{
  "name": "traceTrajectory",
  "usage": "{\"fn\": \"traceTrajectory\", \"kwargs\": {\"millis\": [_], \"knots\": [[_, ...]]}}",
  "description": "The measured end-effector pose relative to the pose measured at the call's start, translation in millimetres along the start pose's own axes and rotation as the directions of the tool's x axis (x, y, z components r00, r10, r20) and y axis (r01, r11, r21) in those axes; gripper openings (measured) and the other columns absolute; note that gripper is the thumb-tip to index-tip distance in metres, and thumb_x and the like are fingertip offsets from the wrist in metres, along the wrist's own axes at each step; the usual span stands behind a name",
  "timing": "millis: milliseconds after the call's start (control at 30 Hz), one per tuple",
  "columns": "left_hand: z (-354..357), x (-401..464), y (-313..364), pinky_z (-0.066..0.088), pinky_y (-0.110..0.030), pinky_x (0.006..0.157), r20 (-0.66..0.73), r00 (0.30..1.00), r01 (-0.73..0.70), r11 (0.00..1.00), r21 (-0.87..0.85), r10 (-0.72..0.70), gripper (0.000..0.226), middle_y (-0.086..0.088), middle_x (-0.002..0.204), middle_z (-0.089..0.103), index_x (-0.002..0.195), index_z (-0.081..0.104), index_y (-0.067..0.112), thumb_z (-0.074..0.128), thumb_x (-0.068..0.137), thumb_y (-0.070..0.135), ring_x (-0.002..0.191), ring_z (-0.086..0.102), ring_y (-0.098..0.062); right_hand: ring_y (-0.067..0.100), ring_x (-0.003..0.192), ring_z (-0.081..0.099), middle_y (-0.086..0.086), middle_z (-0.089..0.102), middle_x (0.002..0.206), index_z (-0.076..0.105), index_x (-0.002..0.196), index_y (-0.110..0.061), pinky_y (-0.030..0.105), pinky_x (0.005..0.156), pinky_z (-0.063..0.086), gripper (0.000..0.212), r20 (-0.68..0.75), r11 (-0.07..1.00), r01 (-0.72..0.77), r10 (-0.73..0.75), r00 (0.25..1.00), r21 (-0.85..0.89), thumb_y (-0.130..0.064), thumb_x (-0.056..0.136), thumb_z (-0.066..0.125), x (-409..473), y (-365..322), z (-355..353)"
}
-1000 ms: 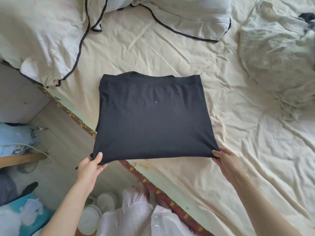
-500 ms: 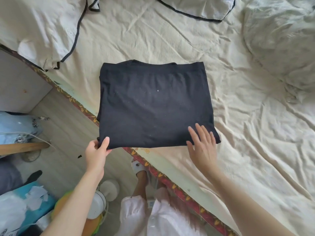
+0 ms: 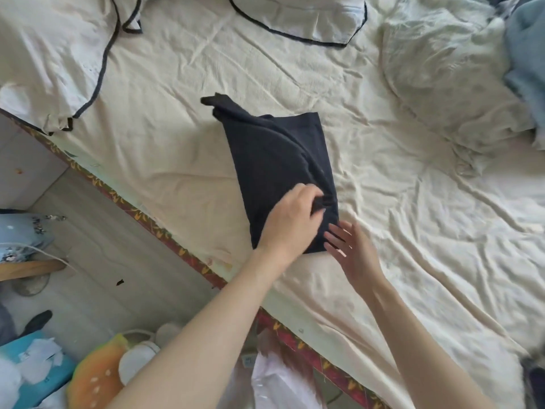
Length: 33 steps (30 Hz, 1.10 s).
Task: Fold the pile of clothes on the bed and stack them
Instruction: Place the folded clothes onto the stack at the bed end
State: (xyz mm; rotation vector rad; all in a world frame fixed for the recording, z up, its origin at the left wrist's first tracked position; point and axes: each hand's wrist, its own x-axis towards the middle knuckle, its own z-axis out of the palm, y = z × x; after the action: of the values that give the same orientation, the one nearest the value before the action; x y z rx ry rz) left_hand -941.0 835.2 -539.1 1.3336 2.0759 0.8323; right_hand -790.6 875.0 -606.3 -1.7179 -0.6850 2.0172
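A black garment (image 3: 274, 160) lies on the cream bed sheet (image 3: 182, 160), folded over on itself into a narrow shape, with one corner sticking out at the far left. My left hand (image 3: 290, 222) has crossed over to the garment's near right corner and pinches a bunch of the black cloth. Just to its right, my right hand (image 3: 352, 252) hovers with straight, spread fingers at the garment's near edge, holding nothing.
Crumpled cream bedding with black piping (image 3: 73, 54) lies at the far left and top. A rumpled pale cover (image 3: 448, 78) and blue clothes (image 3: 528, 54) lie at the far right. The bed's patterned edge (image 3: 165, 231) runs diagonally; floor clutter sits at the lower left.
My left hand has carried the garment's left side over to the right, folding the flat square in half. My right hand lifted off the cloth and drew back slightly.
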Motion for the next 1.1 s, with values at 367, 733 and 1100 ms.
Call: {"fn": "traceTrajectory", "kwargs": {"millis": [367, 733, 1100], "knots": [[40.5, -49.9, -76.9, 0.034, -0.031, 0.093, 0.200, 0.958, 0.081, 0.865, 0.495, -0.204, 0.050, -0.002, 0.128, 0.039, 0.137, 0.039, 0.023, 0.058, 0.091, 0.026, 0.117, 0.037, -0.022, 0.034, 0.107, 0.060, 0.024, 0.057, 0.121, 0.057, 0.117, -0.001, 0.028, 0.074, 0.054, 0.043, -0.124, 0.972, -0.110, 0.086, 0.989, -0.208, -0.036, 0.092, 0.059, 29.5, -26.7, -10.8], [37.8, -78.6, -85.4, 0.054, -0.036, 0.068, 0.101, 0.995, -0.044, 0.945, 0.325, 0.012, 0.033, -0.015, 0.093, 0.059, 0.101, 0.070, 0.000, 0.069, 0.071, -0.015, 0.085, 0.059, -0.030, 0.018, 0.080, 0.061, 0.007, 0.063, 0.086, 0.061, 0.080, -0.011, 0.027, 0.078, 0.053, 0.013, -0.298, 0.921, -0.126, 0.011, 0.954, -0.369, -0.006, 0.091, 0.057, 20.4, -3.7, -30.1], [44.9, -50.1, -95.7, 0.048, -0.041, 0.099, 0.395, 0.504, 0.828, 0.301, -0.472, -0.768, 0.043, -0.005, 0.123, 0.058, 0.124, 0.050, 0.007, 0.064, 0.089, 0.030, 0.110, 0.058, -0.022, 0.030, 0.098, 0.065, 0.027, 0.061, 0.106, 0.066, 0.098, -0.013, 0.031, 0.089, 0.052, 0.044, 0.025, 0.965, -0.261, 0.260, 0.965, 0.030, -0.055, 0.085, 0.059, 23.4, -7.1, -14.4]]}}
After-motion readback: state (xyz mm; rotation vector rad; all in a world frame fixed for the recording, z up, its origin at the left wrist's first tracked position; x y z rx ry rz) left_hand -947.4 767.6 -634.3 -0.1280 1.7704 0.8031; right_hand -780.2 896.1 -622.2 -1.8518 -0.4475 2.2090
